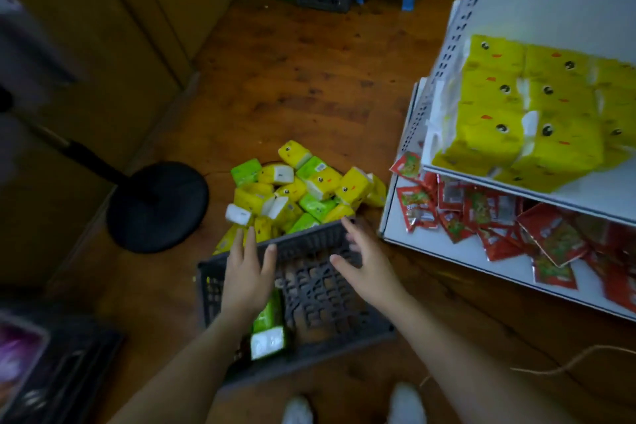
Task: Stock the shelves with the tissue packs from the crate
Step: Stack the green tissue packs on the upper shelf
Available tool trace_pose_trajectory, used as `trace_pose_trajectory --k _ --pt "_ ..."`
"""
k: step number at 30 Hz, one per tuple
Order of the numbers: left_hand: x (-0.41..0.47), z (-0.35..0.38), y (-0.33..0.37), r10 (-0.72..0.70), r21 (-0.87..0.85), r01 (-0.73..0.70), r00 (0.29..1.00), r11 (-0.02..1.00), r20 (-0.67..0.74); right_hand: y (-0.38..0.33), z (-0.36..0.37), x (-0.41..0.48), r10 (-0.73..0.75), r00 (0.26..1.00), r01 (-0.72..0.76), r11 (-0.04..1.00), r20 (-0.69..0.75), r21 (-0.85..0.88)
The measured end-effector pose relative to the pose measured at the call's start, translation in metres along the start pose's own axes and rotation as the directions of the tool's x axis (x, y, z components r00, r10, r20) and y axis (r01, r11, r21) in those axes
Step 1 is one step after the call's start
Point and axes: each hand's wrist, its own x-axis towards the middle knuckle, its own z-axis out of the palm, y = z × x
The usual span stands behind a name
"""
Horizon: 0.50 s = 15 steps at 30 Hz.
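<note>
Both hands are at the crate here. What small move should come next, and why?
Probably reach the right hand past the crate for a yellow pack: most packs lie spilled on the floor, that hand is open, and the shelf already holds yellow ones.

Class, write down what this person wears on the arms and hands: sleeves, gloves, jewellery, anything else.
The left hand and right hand are ungloved, and no ring, watch or bracelet shows. Both arms are uncovered right to the picture's lower edge, so no sleeve is in view.
</note>
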Motion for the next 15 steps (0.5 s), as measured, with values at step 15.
trace_pose_trajectory --k 15 --pt "-0.019 0.086 -0.235 -0.377 -0.046 0.395 0.901 0.918 0.213 0.137 0.202 0.053 0.478 0.821 -0.446 0.878 0.313 -0.171"
